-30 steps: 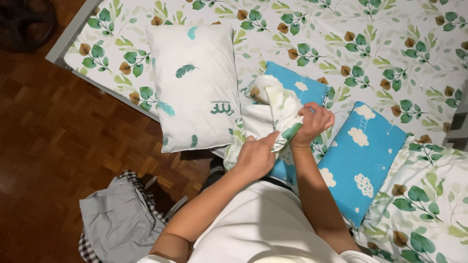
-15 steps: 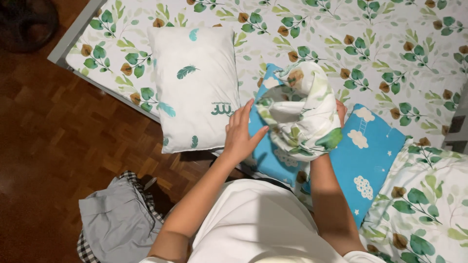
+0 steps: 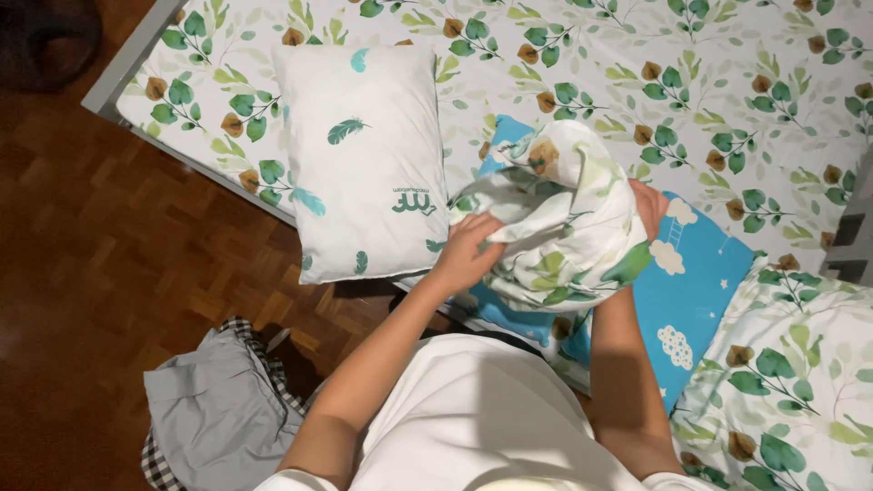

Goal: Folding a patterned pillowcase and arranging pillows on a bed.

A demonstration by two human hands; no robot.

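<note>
Our left hand [image 3: 468,250] clenches the near edge of the leaf-print pillowcase [image 3: 555,218]; our right hand [image 3: 647,205], at 3 o'clock of it, grips the far side, mostly hidden by cloth. The pillowcase is bunched above the blue cloud pillow [image 3: 691,291] on the bed [image 3: 709,82], with the white feather pillow [image 3: 364,159] at 9 o'clock.

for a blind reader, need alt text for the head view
Both hands, left hand and right hand, grip a bunched leaf-print pillowcase over a blue cloud-print pillow on a leaf-print bed. A white feather-print pillow lies left; grey clothes on the wooden floor.
</note>
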